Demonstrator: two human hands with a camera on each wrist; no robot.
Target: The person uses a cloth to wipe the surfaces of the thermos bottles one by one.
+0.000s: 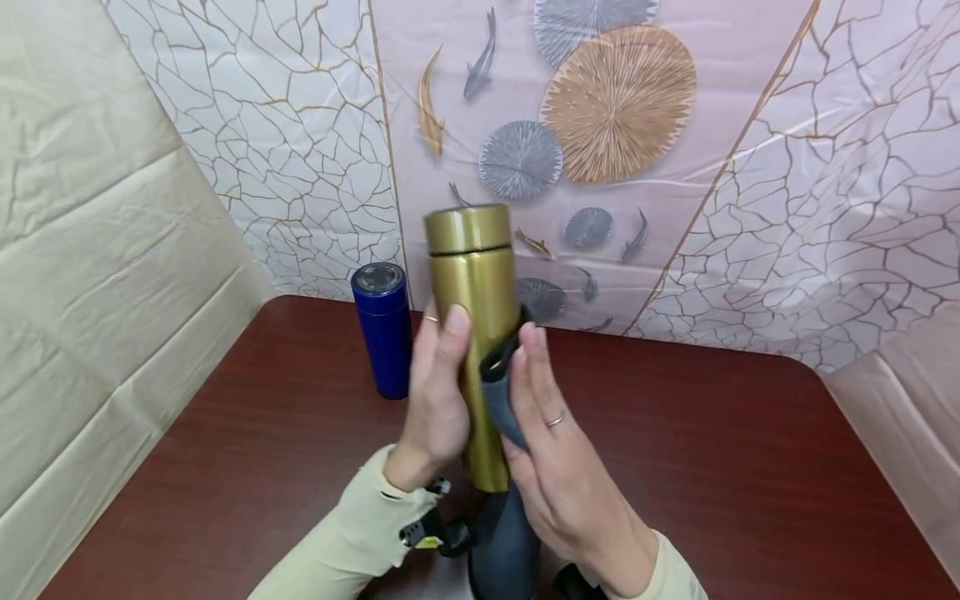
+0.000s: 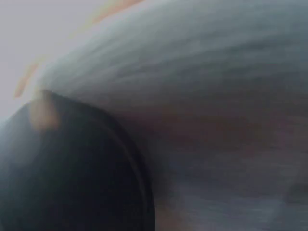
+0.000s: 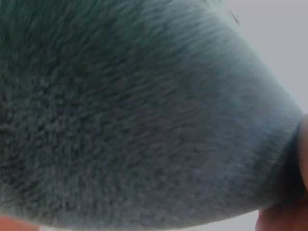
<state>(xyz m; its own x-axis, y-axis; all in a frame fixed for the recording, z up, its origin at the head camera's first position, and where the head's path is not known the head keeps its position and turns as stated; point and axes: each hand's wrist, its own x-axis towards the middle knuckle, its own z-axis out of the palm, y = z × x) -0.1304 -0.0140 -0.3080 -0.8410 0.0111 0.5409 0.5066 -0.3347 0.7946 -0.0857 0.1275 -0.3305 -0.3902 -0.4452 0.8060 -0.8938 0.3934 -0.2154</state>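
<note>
In the head view, a gold thermos flask (image 1: pixel 474 287) with its lid on top stands slightly tilted above the table. My left hand (image 1: pixel 437 400) grips it from the left, thumb along its front. My right hand (image 1: pixel 562 471) holds a grey cloth (image 1: pixel 506 542) with a black edge against the flask's right side, the fingers nearly straight behind the cloth and the thumb below. The rest of the cloth hangs down beneath the flask. Its fuzzy grey surface (image 3: pixel 144 120) fills most of the right wrist view. The left wrist view is blurred, with a dark rounded shape (image 2: pixel 72 168) at lower left.
A blue flask (image 1: pixel 386 346) with a dark, shiny top stands upright on the brown table (image 1: pixel 712 450), left of and behind my left hand. A patterned sheet (image 1: pixel 300 125) hangs at the table's back edge, with beige cloth (image 1: pixel 82 292) down the left side.
</note>
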